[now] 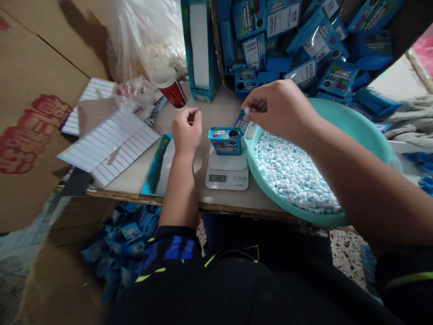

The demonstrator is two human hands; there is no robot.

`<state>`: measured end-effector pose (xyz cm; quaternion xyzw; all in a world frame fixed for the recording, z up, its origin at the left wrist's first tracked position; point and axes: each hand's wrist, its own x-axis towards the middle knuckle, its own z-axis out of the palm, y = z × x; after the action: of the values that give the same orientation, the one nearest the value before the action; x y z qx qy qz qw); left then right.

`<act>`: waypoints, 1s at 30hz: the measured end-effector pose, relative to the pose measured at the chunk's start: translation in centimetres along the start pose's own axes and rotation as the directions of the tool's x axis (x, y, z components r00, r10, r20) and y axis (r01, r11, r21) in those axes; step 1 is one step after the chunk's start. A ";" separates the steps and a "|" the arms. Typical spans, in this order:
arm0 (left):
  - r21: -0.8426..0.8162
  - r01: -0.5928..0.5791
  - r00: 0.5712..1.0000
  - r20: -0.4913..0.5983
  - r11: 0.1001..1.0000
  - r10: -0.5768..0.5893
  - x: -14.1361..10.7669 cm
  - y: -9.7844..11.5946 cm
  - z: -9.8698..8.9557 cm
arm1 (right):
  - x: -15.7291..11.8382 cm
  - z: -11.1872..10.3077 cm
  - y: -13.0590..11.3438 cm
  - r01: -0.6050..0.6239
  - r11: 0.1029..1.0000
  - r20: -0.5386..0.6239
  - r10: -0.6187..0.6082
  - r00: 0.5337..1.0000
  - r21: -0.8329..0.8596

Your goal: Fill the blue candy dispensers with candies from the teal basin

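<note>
Blue packs, low (133, 232): heaped loosely in a cardboard box under the left part of the desk (128, 183).
Flat carton piece (151, 170): blue and green margin, lying on the desk, partly behind the left forearm.
Scale (228, 164): white, digital, near the front edge; display lit, digits too small to read surely.
Basin (360, 118): turquoise, round, touching or just beside the scale's right side.
Candies (292, 174): small, white and pale blue, many, inside the basin.
Candy box (226, 146): blue, lettered, standing upright on the scale; dark round area on top.
Left hand (187, 129): raised just left of the candy box, fingers curled; cannot tell whether its grip holds anything.
Right hand (279, 104): above the basin's left rim, grip closed on one white candy (247, 109) at the fingertips.
Printed sheets (117, 142): overlapping, left.
Cup (174, 92): red, white-rimmed, tilted.
Stacked cartons (200, 49): blue, nested, behind the cup.
Clear bag (145, 34): pale contents, far left.
Blue packs, far (284, 20): jumbled in a large carton, far right.
</note>
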<state>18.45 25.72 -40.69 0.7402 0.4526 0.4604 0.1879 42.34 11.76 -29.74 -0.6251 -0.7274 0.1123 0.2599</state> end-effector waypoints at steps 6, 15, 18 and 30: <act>-0.010 -0.017 1.000 -0.005 1.000 0.017 -0.1 -0.1 0.2 | 0.5 3.3 -2.1 0.124 0.984 -0.051 -0.119 0.992 0.129; 0.019 -0.045 0.999 0.027 0.999 0.045 -0.1 -0.4 0.3 | 0.0 3.1 -2.1 0.196 0.974 -0.002 -0.197 0.980 0.110; 0.015 -0.046 0.998 0.043 0.999 0.045 0.0 -0.4 0.5 | 0.0 3.1 -2.1 0.185 0.976 -0.005 -0.186 0.983 0.113; 0.014 -0.020 0.996 0.091 1.000 0.018 -0.2 -0.1 0.4 | 0.0 2.5 -1.5 0.215 0.976 0.085 -0.218 0.972 0.036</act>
<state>18.68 25.69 -41.01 0.7662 0.4399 0.4244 0.1984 39.74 11.84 -31.09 -0.5330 -0.8004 0.1204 0.2466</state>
